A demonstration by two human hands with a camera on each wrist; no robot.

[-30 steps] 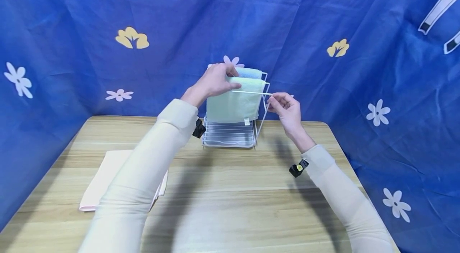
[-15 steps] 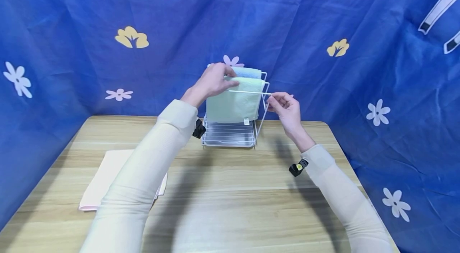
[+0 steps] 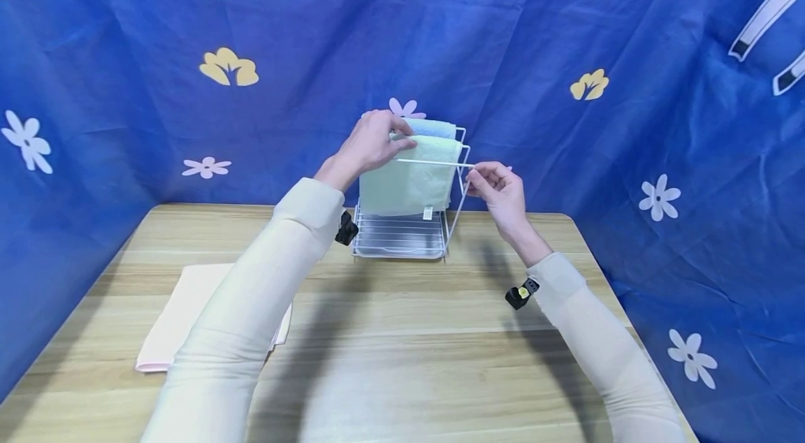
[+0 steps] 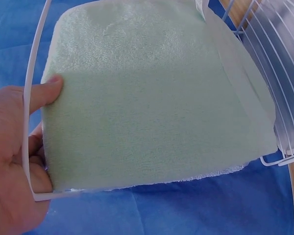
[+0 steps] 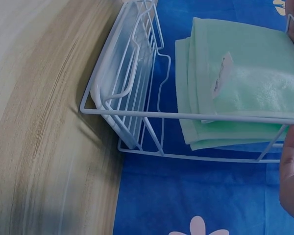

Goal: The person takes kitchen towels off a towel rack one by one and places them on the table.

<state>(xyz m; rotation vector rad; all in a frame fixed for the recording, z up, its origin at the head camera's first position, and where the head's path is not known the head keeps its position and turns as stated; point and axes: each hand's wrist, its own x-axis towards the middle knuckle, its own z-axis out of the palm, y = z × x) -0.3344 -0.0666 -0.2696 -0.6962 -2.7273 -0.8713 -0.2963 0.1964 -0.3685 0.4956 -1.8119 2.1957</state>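
Note:
A pale green towel (image 3: 409, 184) hangs folded over a bar of a white wire rack (image 3: 460, 209), its small white tag near the lower edge. My left hand (image 3: 370, 142) pinches the towel's top edge; in the left wrist view its thumb (image 4: 50, 91) lies on the near face and fingers sit behind, with the rack's front rail crossing the hand. At the rack's upper right front corner, my right hand (image 3: 503, 195) grips the white wire between thumb and fingers. Behind the green towel hangs a light blue towel (image 3: 434, 127), mostly hidden.
Under the towels is the rack's wire base with a grey tray (image 3: 402, 247). A folded pale pink cloth (image 3: 189, 303) lies on the wooden table (image 3: 402, 373) at the left, partly covered by my left sleeve. A blue patterned curtain (image 3: 314, 45) rises close behind the rack.
My left thumb has shifted slightly left along the top of the green towel, showing a little more of the front rail. The right hand keeps its place on the rack.

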